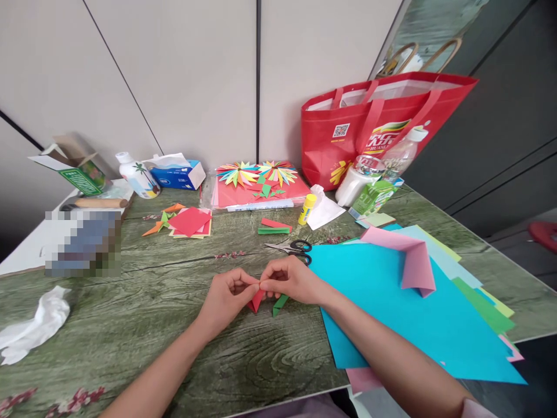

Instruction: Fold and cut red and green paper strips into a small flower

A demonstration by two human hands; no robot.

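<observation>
I've got both hands over the wood-grain table point(174, 313), meeting in the middle, near edge side. Left hand point(228, 295): grasping, thumb and finger pinched on a small red folded paper point(256, 303). Right hand point(292, 281): also pinched, its fingertips meeting the left's at the upper tip of that same red piece. The red piece points down below the fingers; from up here I can't tell if its lower tip touches the wood. Green folded strip point(279, 305) sits just below the right hand's curled fingers; contact with them, can't tell. Scissors point(288, 248) lie just beyond the right hand, black handles toward my right, blades toward my left. My right forearm crosses a big blue sheet point(369, 290), top of a spread of coloured paper, with a creased pink paper point(415, 255) on it. Further back: a red strip point(277, 224) and a green strip point(273, 231) side by side, then a yellow glue stick point(307, 209) upright by a white tissue point(325, 210). Left of those, a stack of paper squares point(190, 221), red uppermost, beside an orange-and-green folded figure point(165, 219). At the back, two many-coloured paper fans sit on a red paper packet point(226, 199), between a blue tissue box point(174, 176) and a large red bag point(324, 136). Crumpled white tissue point(39, 325) at far left.
</observation>
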